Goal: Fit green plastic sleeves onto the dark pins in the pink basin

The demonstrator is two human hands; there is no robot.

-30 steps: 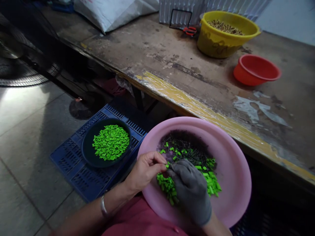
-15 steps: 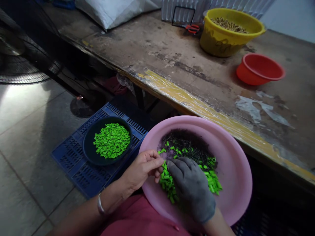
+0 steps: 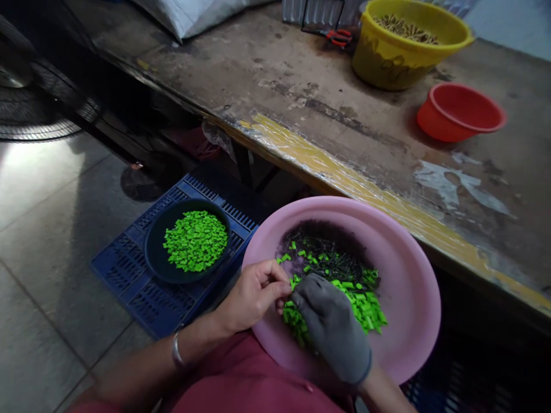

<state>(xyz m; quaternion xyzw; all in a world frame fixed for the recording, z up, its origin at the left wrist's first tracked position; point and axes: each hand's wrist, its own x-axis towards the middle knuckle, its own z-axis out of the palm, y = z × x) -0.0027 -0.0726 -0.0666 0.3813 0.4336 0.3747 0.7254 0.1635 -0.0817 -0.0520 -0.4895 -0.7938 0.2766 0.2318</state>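
Over the pink basin (image 3: 413, 321), my bare left hand (image 3: 260, 292) is closed in a pinch, thumb against fingers. Whatever sits between its fingertips is too small to make out. Close against it, my right hand (image 3: 329, 324), in a grey glove, is also closed with its fingertips bent in; its grip is hidden. Below and beside the glove lie many short bright green tube pieces (image 3: 368, 310). Behind them in the basin spreads a heap of thin black pieces (image 3: 331, 246), with some green tubes scattered on it.
At left, a dark round tray (image 3: 155, 258) of green pieces rests on a blue plastic crate (image 3: 124, 269). The worn table (image 3: 267, 74) holds a yellow tub (image 3: 383, 63), a red bowl (image 3: 447, 123) and red-handled cutters (image 3: 340, 38). A fan (image 3: 38, 97) stands far left.
The view has shifted slightly, so the table items sit higher. My right hand has turned a little, with its fingers more bent. Both hands stay together over the basin.
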